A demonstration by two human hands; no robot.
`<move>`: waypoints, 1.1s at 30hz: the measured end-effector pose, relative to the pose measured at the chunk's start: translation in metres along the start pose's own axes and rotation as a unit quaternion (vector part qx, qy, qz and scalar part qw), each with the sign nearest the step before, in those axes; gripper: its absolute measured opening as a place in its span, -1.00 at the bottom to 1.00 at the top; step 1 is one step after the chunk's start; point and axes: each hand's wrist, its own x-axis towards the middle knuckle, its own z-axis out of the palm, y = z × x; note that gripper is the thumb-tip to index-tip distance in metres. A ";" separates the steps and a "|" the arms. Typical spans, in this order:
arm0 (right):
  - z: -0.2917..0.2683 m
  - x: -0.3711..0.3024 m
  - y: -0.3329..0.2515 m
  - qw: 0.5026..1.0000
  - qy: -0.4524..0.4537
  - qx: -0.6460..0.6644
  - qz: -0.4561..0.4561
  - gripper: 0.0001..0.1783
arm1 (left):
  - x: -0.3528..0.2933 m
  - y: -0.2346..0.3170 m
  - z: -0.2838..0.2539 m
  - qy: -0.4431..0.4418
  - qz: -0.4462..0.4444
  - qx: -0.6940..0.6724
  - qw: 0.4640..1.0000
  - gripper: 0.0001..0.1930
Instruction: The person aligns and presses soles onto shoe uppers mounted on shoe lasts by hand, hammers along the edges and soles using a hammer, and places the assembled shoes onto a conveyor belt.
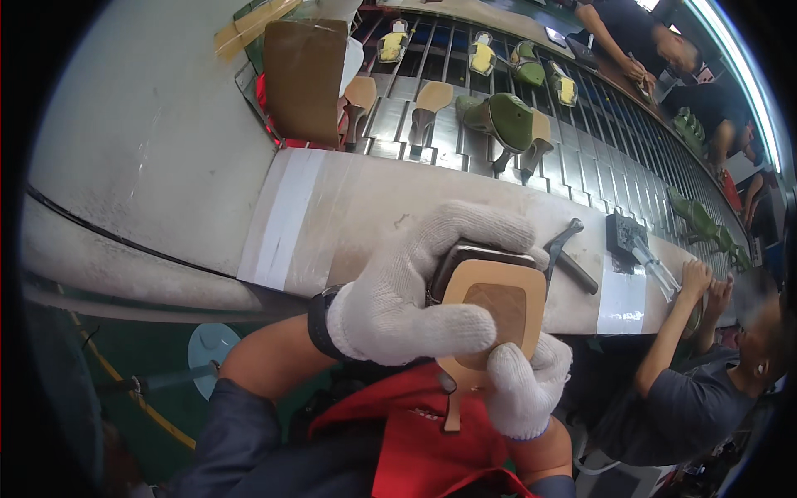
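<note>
Two gloved hands, left [398, 290] and right [519, 378], are closed around a tan heeled shoe [490, 311] held near the counter [349, 216], where a slackened grip could drop it.

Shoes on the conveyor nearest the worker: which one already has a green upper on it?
The green shoe lying in the near row, right of centre. The pieces beside it, like the tan sole to its left, are bare soles with heels.

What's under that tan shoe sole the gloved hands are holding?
Under the tan shoe sole a dark shoe upper peeks out at its top edge. The left hand and right hand cover the rest.
</note>
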 end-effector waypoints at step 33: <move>0.011 -0.003 -0.008 1.000 -0.010 -0.016 -0.002 -0.58 | -0.004 0.017 -0.002 -0.005 -0.014 0.046 0.999 -0.36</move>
